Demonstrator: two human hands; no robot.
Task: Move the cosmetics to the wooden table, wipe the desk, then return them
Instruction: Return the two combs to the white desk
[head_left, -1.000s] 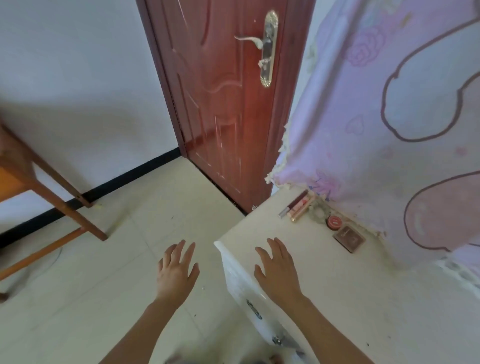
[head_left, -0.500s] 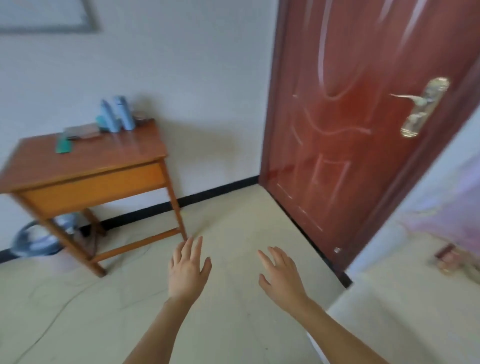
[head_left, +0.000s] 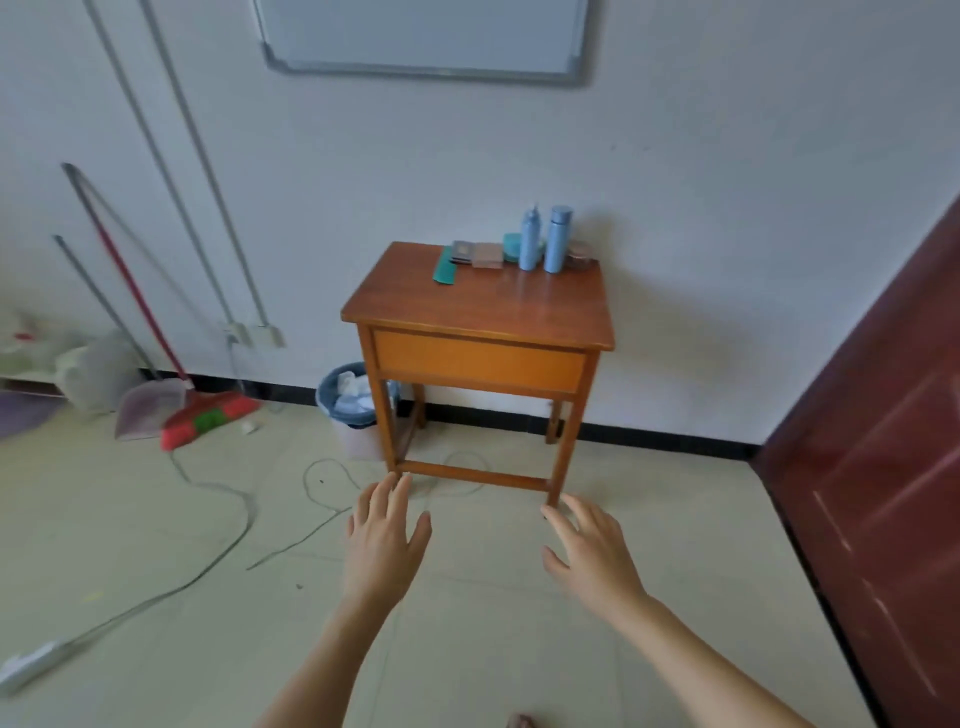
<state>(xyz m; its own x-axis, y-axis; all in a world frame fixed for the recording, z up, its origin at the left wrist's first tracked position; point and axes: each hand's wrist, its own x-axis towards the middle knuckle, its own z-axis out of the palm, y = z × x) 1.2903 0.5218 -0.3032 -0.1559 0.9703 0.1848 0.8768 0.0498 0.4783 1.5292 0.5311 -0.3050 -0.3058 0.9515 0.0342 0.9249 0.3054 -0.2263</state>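
A small wooden table (head_left: 483, 306) stands against the white wall ahead of me. Along its back edge sit two light blue bottles (head_left: 544, 239), a teal round compact (head_left: 513, 245), flat palettes (head_left: 478, 253), a teal comb (head_left: 445, 267) and a dark jar (head_left: 579, 255). My left hand (head_left: 387, 540) and my right hand (head_left: 592, 556) hover palm down over the floor in front of the table, fingers spread, both empty. The white desk is out of view.
A dark red door (head_left: 872, 483) stands at the right. A lined waste bin (head_left: 349, 402) sits by the table's left legs. A red broom (head_left: 208, 415) and dustpan (head_left: 148, 408) lean at the left wall. Cables (head_left: 218, 540) and a power strip (head_left: 31, 662) lie on the tiled floor.
My view has swung left from the white desk and its cosmetics, past the door, to the wooden table. Both hands stayed open and empty in front of me.
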